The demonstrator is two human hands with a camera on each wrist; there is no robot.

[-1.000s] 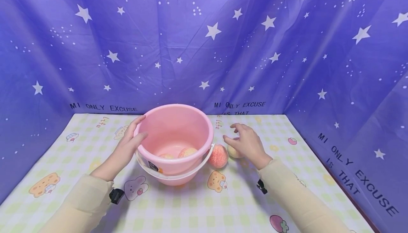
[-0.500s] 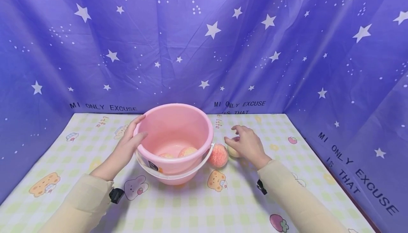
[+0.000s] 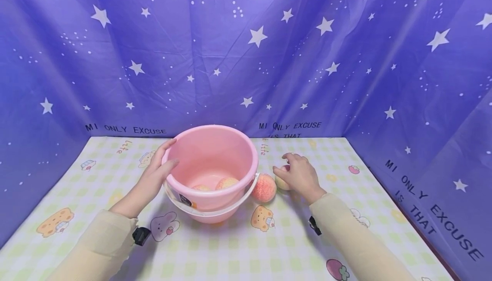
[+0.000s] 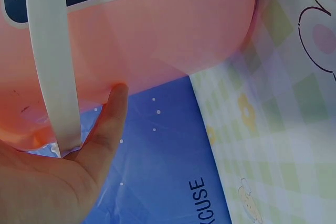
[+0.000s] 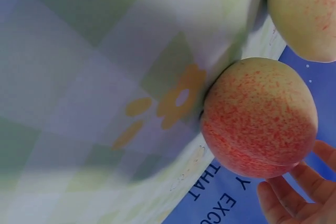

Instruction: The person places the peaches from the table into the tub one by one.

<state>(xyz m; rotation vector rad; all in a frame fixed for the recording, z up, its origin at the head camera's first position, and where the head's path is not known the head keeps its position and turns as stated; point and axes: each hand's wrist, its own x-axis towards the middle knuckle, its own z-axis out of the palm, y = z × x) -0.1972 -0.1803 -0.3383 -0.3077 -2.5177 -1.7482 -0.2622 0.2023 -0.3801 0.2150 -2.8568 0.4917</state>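
Note:
A pink bucket [image 3: 215, 153] with a white handle stands tilted toward me in the head view. My left hand [image 3: 155, 168] holds its left rim, thumb over the inside and fingers outside. Two peaches [image 3: 226, 183] show at the bottom inside, partly hidden by the near wall. Right of the bucket, beside its handle, sits a red peach [image 3: 264, 188]. My right hand [image 3: 301, 174] is over a yellowish peach [image 3: 282, 180] next to it, loosely spread. In the right wrist view, the fingertips meet the edge of that red-speckled peach [image 5: 260, 119], which is on the table.
A checked cloth [image 3: 215, 255] with cartoon prints covers the table. Behind it and at both sides hangs a purple star-patterned curtain [image 3: 215, 37]. Each wrist carries a small black strap device [image 3: 141, 235].
My right hand has shifted slightly right and down over the yellowish peach. The left hand, bucket and red peach look unmoved.

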